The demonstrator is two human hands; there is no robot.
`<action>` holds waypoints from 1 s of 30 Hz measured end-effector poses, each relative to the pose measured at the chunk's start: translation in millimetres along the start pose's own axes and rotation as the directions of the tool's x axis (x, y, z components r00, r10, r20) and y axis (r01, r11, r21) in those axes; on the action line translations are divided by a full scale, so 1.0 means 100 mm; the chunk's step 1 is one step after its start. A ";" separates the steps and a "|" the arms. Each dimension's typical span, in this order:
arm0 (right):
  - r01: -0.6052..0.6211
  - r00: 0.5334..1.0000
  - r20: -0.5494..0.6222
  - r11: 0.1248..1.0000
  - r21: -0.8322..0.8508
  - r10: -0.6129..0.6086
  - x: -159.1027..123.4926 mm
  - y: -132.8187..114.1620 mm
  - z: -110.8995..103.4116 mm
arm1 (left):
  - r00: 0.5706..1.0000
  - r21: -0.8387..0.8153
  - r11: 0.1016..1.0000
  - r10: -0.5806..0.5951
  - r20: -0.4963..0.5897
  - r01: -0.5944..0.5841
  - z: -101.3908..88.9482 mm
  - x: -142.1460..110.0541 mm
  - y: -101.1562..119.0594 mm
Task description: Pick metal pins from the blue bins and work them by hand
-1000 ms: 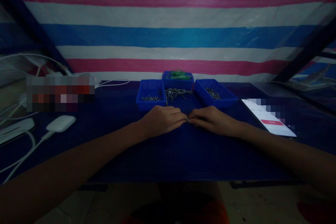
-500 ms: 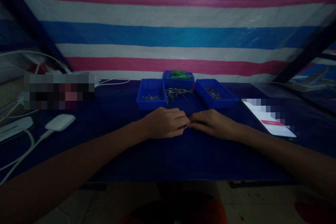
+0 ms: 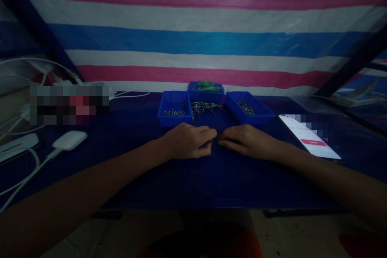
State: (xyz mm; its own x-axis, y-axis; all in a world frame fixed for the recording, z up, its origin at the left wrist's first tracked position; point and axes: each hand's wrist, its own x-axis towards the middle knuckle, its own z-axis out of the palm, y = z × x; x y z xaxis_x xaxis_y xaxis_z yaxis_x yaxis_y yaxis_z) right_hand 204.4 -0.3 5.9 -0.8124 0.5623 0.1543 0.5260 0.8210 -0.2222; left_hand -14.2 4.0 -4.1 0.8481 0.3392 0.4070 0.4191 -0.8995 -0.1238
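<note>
My left hand (image 3: 190, 141) is over the middle of the blue table, fingers curled inward and closed; whatever they may hold is hidden. Just right of it, with a narrow gap between the fingertips, is my right hand (image 3: 243, 141), its thumb and fingers drawn together. Anything in that pinch is too small and dark to name. Beyond the hands lies a loose pile of thin metal pieces (image 3: 204, 107). A blue bin on the left (image 3: 174, 119) and a blue bin on the right (image 3: 258, 117) each contain similar pieces.
Behind the pile, a third blue bin (image 3: 207, 96) holds green pieces (image 3: 207, 86). A lit phone (image 3: 308, 139) lies at the right. To the left are a white charger (image 3: 69, 140) and white cables (image 3: 36, 169). A striped sheet (image 3: 205, 42) hangs behind the table.
A second ago the fingertips met around a small shiny piece; half a second ago they overlapped. Now the hands are slightly apart and the piece is out of sight.
</note>
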 end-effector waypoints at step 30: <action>0.014 0.998 0.054 1.000 -0.026 -0.013 0.00 0.01 -0.03 | 0.997 0.204 0.977 -0.071 0.030 0.064 0.02 0.00 0.00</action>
State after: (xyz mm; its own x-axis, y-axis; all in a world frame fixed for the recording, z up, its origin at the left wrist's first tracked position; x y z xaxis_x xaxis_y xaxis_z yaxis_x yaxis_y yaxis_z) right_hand 205.7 1.0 8.3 -0.8317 0.5453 0.1050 0.5204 0.8313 -0.1953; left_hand -14.1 4.8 -5.9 0.8256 0.4107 0.3870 0.5295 -0.8008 -0.2799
